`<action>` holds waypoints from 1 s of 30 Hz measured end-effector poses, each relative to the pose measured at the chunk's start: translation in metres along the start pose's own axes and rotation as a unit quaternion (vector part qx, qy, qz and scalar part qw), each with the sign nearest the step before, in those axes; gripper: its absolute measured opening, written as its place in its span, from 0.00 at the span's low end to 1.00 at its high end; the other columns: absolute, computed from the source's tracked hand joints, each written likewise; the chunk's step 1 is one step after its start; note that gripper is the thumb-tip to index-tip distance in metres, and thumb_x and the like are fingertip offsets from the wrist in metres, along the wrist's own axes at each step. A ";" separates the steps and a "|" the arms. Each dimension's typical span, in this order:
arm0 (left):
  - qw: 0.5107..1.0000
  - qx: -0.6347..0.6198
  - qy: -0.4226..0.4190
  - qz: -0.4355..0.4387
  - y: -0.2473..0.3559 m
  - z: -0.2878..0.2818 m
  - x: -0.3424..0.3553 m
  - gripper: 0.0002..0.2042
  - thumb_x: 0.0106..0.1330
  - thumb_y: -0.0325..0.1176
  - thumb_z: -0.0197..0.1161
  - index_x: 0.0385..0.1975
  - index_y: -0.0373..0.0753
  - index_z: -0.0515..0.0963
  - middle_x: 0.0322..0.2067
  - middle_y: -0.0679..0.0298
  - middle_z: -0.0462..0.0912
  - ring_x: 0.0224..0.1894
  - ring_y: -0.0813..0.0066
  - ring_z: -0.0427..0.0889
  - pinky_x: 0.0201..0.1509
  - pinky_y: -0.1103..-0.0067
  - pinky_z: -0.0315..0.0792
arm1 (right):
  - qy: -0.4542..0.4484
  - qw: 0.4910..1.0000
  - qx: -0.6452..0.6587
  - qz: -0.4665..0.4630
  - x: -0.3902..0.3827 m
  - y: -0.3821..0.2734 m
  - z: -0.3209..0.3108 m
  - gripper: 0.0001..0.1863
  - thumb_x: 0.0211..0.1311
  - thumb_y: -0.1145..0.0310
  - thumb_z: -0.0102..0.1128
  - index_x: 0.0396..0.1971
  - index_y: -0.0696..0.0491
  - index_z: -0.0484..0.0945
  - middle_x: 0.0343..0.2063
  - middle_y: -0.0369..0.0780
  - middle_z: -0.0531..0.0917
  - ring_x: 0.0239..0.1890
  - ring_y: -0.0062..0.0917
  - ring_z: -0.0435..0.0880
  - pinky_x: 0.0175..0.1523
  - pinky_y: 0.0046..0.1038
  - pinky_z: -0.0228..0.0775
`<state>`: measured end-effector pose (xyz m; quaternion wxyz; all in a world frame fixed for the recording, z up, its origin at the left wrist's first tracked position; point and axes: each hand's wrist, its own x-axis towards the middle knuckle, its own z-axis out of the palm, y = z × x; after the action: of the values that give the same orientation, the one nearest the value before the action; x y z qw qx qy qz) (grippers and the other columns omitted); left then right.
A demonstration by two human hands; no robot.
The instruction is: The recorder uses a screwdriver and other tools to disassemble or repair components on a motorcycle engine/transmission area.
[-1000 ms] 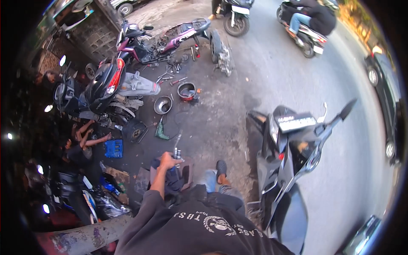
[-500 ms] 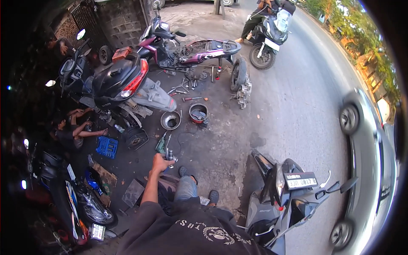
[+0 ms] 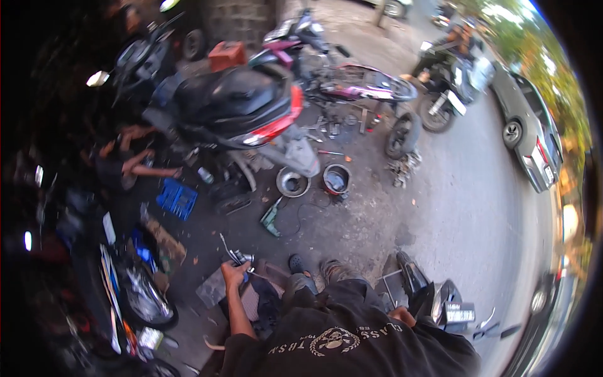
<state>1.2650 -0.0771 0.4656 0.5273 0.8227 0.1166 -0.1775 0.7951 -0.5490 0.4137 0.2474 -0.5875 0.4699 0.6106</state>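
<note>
My left hand (image 3: 234, 274) is closed around a small silvery metal part (image 3: 241, 257) with a thin rod sticking up from it; its exact kind does not show. The hand is held out in front of my left side, above a dark seat or stool (image 3: 262, 295) with cloth on it. My right hand (image 3: 402, 316) shows only in part beside my right side, partly hidden by the dark shirt, and its fingers cannot be made out. On the ground ahead lies a green power drill (image 3: 271, 218) with a cord.
Two metal bowls, one silvery (image 3: 293, 182) and one reddish (image 3: 337, 179), stand ahead near a blue tool case (image 3: 177, 198). Parked scooters (image 3: 232, 100) surround the spot. A person (image 3: 122, 163) sits at the left. A grey car (image 3: 531, 119) is on the road.
The view has shifted, moving the scene rightward. My left hand still grips the metal part, now nearer the dark seat. My right hand has come into view. Cars on the road have moved.
</note>
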 end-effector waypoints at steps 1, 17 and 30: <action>0.999 -0.010 0.029 -0.021 -0.016 -0.013 -0.004 0.11 0.47 0.28 0.72 0.29 0.30 0.83 0.25 0.63 0.85 0.25 0.79 0.80 0.30 0.78 0.73 | 0.002 0.999 -0.037 -0.001 0.000 -0.012 -0.023 0.41 0.26 0.40 0.75 0.33 0.64 0.82 0.32 0.45 0.84 0.31 0.28 0.84 0.36 0.33 0.76; 0.901 -0.142 0.362 -0.190 -0.054 -0.097 -0.088 0.11 0.48 0.30 0.72 0.26 0.29 0.82 0.22 0.66 0.82 0.22 0.83 0.74 0.26 0.79 0.69 | 0.235 0.938 -0.193 -0.166 -0.015 -0.326 -0.303 0.35 0.26 0.56 0.81 0.31 0.70 0.79 0.33 0.47 0.84 0.31 0.30 0.84 0.36 0.36 0.78; 0.812 -0.267 0.484 -0.191 -0.030 -0.136 -0.068 0.12 0.51 0.35 0.70 0.25 0.30 0.81 0.19 0.72 0.76 0.18 0.84 0.67 0.21 0.81 0.59 | 0.164 0.941 -0.274 -0.114 -0.008 -0.448 -0.316 0.26 0.40 0.61 0.77 0.34 0.65 0.80 0.33 0.43 0.83 0.33 0.28 0.82 0.35 0.35 0.75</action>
<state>1.2149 0.0590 0.5207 0.5570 0.5907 0.5540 0.1842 1.3326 -0.6252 0.3366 0.0645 -0.7745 0.2479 0.5784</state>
